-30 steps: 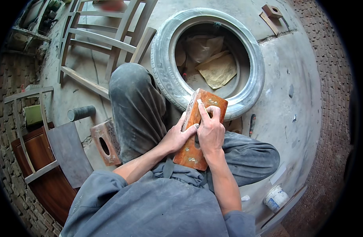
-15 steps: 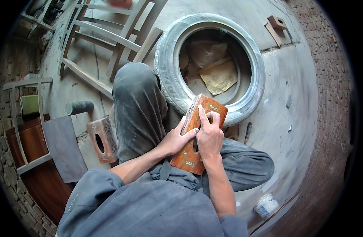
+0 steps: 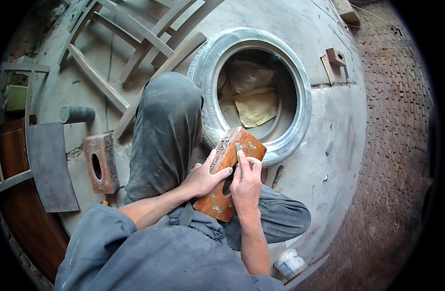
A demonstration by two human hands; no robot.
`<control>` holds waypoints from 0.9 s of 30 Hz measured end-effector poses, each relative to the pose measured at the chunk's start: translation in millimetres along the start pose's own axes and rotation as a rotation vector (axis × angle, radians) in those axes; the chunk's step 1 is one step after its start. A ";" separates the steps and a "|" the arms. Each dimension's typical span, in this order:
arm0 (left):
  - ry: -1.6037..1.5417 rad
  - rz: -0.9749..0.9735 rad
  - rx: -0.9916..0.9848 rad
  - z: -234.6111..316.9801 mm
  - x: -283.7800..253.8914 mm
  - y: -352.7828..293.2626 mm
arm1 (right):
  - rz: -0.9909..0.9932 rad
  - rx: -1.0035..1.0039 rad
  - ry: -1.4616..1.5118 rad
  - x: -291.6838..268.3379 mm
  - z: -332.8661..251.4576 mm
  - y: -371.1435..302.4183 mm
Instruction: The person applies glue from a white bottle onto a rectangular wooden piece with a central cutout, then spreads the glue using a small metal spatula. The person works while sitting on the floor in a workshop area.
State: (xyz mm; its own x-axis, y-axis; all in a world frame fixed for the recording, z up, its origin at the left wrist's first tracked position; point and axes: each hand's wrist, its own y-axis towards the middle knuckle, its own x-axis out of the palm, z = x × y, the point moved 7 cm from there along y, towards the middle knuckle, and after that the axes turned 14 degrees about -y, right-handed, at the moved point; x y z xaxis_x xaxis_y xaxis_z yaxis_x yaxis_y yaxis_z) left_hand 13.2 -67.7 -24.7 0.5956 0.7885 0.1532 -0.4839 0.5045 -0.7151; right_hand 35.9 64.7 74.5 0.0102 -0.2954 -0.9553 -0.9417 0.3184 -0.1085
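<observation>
A reddish-brown wooden tissue box lies tilted across my lap, with an oval slot in its top, pale floral inlay and a carved side. My left hand grips it along the carved side, thumb on the top face beside the slot. In my right hand, the fingers pinch a small narrow piece with a flat grey tip, its tip against the box's top near the carved edge. What kind of piece it is, I cannot make out. My right hand partly covers the slot.
A dusty tire lies ahead, holding yellowish paper and a plastic bag. Wooden frames lean at the far left. Another tissue box and a dark cylinder sit left; a screwdriver-like tool and white bucket right.
My right hand has drawn back slightly along the box, and the grey-tipped piece shows more clearly. My left hand keeps its hold. The whole view has shifted with my head.
</observation>
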 end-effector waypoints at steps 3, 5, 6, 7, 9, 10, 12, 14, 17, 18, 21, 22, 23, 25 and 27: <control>0.027 0.023 0.021 -5.8 1.4 5.7 | -0.167 0.054 -0.187 2.5 -0.9 -4.5; 0.017 0.011 0.006 -4.8 0.5 3.7 | -0.314 0.090 -0.246 7.7 7.6 -8.2; 0.014 0.004 0.000 -2.9 0.0 3.2 | -0.176 0.044 -0.194 1.3 6.2 -5.8; 0.012 0.005 0.007 -2.4 0.2 3.9 | -0.039 -0.001 -0.141 -2.0 7.2 -4.5; 0.012 0.005 0.017 -3.6 1.3 5.0 | 0.084 -0.050 -0.097 -0.4 9.5 -6.0; -0.005 0.007 0.027 -3.1 1.0 4.0 | 0.070 -0.054 -0.106 5.2 10.3 -7.2; -0.039 0.013 0.046 -1.9 -0.8 2.3 | 0.037 -0.031 -0.107 4.1 5.5 -9.7; -0.027 0.018 0.073 -1.0 -0.6 3.8 | 0.022 -0.021 -0.134 6.0 10.9 -11.2; -0.015 -0.023 0.049 5.6 0.3 1.2 | 0.023 -0.017 -0.102 9.0 13.3 -10.8; -0.014 -0.041 0.031 7.1 0.8 0.0 | 0.027 -0.021 -0.080 10.0 12.6 -8.8; -0.050 -0.055 0.037 6.6 2.2 1.3 | 0.007 0.007 -0.106 9.5 9.2 -4.5; -0.043 -0.059 0.023 8.3 2.6 0.0 | 0.020 -0.005 -0.112 8.1 8.8 -7.7; -0.037 -0.063 0.010 11.7 2.9 -2.8 | 0.036 -0.011 -0.113 8.5 9.8 -10.4; -0.051 -0.068 0.015 11.6 3.3 -2.5 | 0.070 -0.026 -0.116 9.8 10.5 -14.1; -0.092 -0.070 0.049 -0.8 5.1 5.9 | 0.033 0.004 -0.125 9.4 6.9 -6.2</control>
State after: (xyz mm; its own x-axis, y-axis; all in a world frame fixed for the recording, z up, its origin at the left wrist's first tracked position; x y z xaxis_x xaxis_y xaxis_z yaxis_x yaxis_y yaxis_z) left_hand 13.9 -61.0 -28.7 0.5686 0.7787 0.2654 -0.4753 0.5742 -0.6666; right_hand 44.2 66.2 64.3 0.0210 -0.1702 -0.9852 -0.9408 0.3301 -0.0771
